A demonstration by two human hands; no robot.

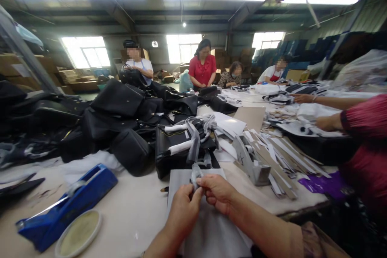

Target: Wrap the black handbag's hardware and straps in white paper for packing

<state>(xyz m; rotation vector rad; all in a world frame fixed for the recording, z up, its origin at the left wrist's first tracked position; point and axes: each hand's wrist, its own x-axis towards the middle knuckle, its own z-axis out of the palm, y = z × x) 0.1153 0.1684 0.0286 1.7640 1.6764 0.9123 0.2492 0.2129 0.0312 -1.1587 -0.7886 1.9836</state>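
In the head view a black handbag point(165, 139) sits in front of me, its handles wrapped in white padding. A strap point(196, 172) covered in translucent film hangs from it toward me. My left hand point(185, 205) is closed, thumb and fingers pinching the end of this wrapped strap. Against it, my right hand point(218, 193) pinches the same end, its other fingers curled in. The tip between the fingers is partly hidden. White wrapping sheets point(208, 225) lie under both hands.
To the left are a blue tape dispenser point(69, 205) and a round shallow dish point(79, 231). Black bags point(117, 100) are heaped behind. On the right stand a grey tape dispenser point(252, 161) and cardboard strips point(281, 157). A co-worker's red sleeve point(363, 117) reaches in; several people work beyond.
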